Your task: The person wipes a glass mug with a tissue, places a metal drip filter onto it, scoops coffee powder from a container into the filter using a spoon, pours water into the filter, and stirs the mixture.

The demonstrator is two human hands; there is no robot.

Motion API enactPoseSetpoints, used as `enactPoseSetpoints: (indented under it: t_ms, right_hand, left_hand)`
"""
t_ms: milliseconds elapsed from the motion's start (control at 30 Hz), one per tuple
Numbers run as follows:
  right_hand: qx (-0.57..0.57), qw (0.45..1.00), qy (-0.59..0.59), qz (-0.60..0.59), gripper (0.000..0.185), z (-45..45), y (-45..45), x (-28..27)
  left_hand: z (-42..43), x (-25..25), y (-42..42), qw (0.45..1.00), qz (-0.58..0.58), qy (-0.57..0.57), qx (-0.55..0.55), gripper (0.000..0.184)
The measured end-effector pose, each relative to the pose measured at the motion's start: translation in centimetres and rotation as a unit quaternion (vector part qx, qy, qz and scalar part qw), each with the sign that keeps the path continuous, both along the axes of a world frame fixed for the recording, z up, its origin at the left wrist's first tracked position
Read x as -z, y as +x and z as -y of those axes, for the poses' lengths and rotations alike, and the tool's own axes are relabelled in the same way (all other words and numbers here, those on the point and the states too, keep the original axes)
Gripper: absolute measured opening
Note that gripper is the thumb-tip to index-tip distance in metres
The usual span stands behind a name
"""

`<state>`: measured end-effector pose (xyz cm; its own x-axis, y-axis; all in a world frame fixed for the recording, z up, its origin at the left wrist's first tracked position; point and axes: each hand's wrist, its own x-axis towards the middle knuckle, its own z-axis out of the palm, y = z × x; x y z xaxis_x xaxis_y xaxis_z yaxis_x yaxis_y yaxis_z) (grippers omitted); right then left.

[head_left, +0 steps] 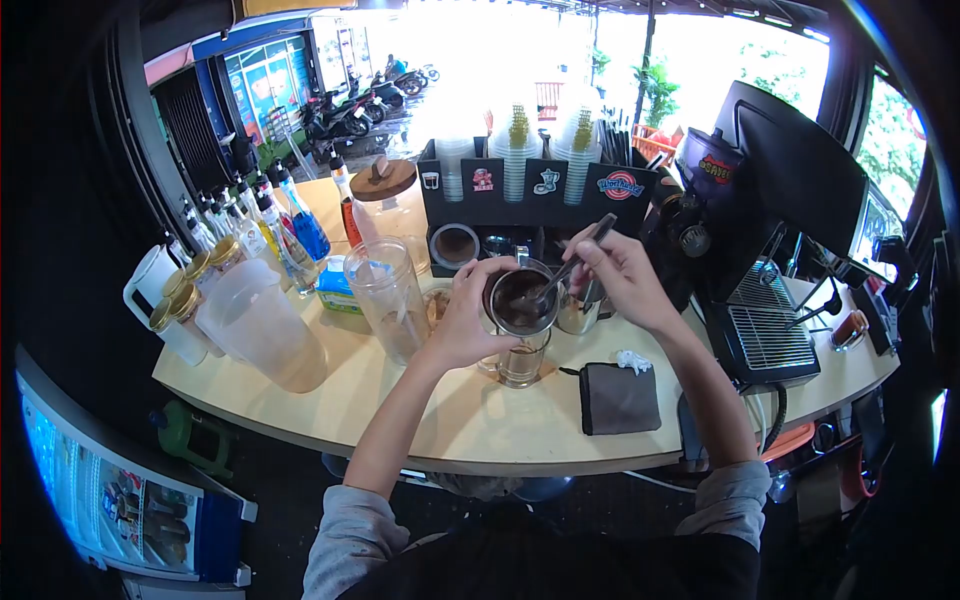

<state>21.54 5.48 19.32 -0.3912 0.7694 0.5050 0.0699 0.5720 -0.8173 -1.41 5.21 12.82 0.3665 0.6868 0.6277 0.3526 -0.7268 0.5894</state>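
My left hand (466, 318) is wrapped round the side of a metal cup (497, 311), whose mouth faces me and shows something dark brown inside. In my right hand (622, 278) is a spoon (603, 229) with a dark handle; its lower end dips into the cup. Just below the cup, a clear glass mug (521, 368) stands on the counter, its top partly hidden by the cup. A metal pitcher (577, 318) sits behind my right hand, partly covered. Left of my left hand is a tall clear plastic container (383, 300).
On the wooden counter (430, 420) lies a folded dark cloth (620, 398) with a crumpled white tissue (633, 361). Syrup bottles (290, 245), jars and a translucent pitcher (262, 325) crowd the left. A black cup rack (540, 190) lines the back; an espresso machine (765, 340) stands right.
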Motion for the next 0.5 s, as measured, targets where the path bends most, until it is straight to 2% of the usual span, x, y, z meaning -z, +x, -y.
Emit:
enactPoseSetpoints:
  t_ms: [67,200,267,367,467,500]
  right_hand:
    - [-0.012,1.000,-0.003,0.023,0.023,0.4,-0.4,0.1]
    - [0.019,0.999,-0.016,-0.040,0.022,0.8,-1.1,-0.3]
    - [0.028,0.999,-0.011,0.012,0.022,0.7,-1.2,0.0]
    - [0.068,0.998,0.010,0.010,0.021,0.7,-1.2,-0.4]
    - [0.048,0.998,-0.002,-0.045,0.019,1.1,-1.7,-0.3]
    - [0.043,0.999,0.014,-0.029,0.019,1.5,-2.1,-0.1]
  left_hand:
    - [-0.1,0.2,0.0,1.000,0.016,-0.009,0.003,0.085]
    - [-0.1,0.5,0.1,0.999,0.026,-0.023,0.009,0.084]
    - [0.0,0.5,0.1,0.999,0.038,-0.025,0.008,0.083]
    - [0.2,0.5,0.0,0.999,0.039,-0.019,0.001,0.083]
    - [0.1,0.8,0.1,0.998,0.057,-0.010,-0.011,0.082]
    - [0.0,1.0,0.2,0.998,0.057,-0.010,-0.011,0.082]
